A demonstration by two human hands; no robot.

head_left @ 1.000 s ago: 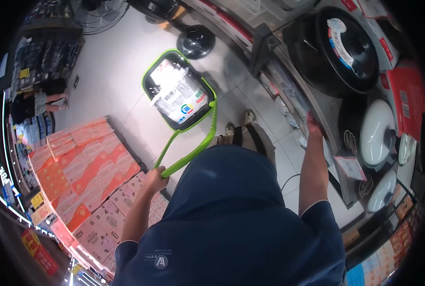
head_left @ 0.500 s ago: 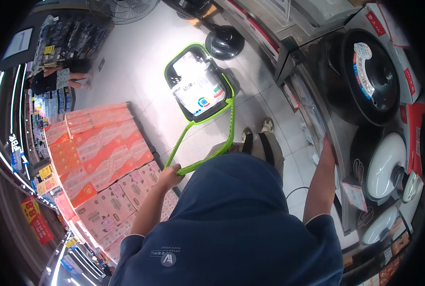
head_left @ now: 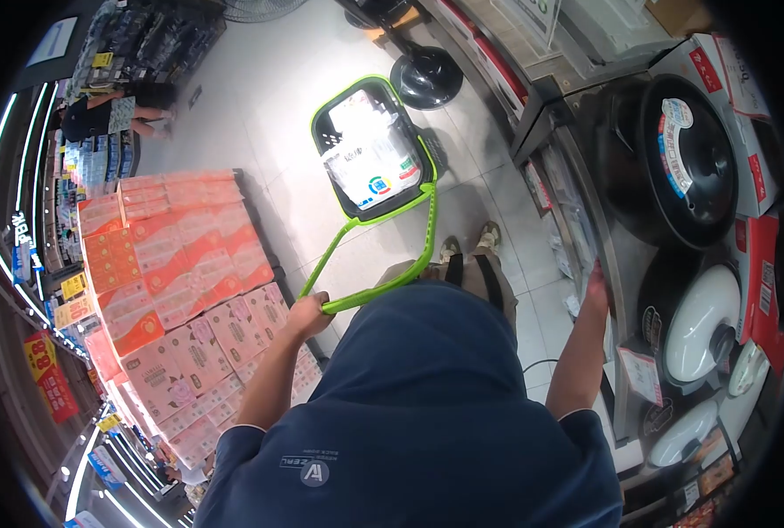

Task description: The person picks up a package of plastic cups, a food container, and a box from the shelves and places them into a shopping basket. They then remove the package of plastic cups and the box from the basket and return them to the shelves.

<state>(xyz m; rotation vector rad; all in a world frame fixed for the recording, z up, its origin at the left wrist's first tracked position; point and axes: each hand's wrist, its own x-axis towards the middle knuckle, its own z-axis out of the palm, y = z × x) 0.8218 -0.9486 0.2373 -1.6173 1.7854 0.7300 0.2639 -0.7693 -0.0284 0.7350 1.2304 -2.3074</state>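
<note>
My left hand (head_left: 308, 315) is closed around the end of a long green handle (head_left: 383, 290). That handle joins a black shopping basket (head_left: 351, 204) with a green rim, in front of me over the floor. Inside the basket lies a white plastic package (head_left: 370, 167) with printed lettering and a blue and green logo. My right hand (head_left: 596, 289) hangs at my right side, right by the edge of a display shelf; its fingers are mostly hidden from view. Close to it on the shelf are a white-lidded pan (head_left: 702, 321) and a price card (head_left: 642, 375).
To the left stand stacked pink and orange packs (head_left: 185, 273). A big black lidded pot (head_left: 704, 167) sits on the right-hand shelf. Ahead is a black wok-like pan (head_left: 427, 77) near the floor. A person (head_left: 102, 119) stands at the far left by the shelves.
The view has shifted a little, with the basket staying ahead of me. My right hand has come slightly lower in the view, and my left hand keeps its hold on the handle.
</note>
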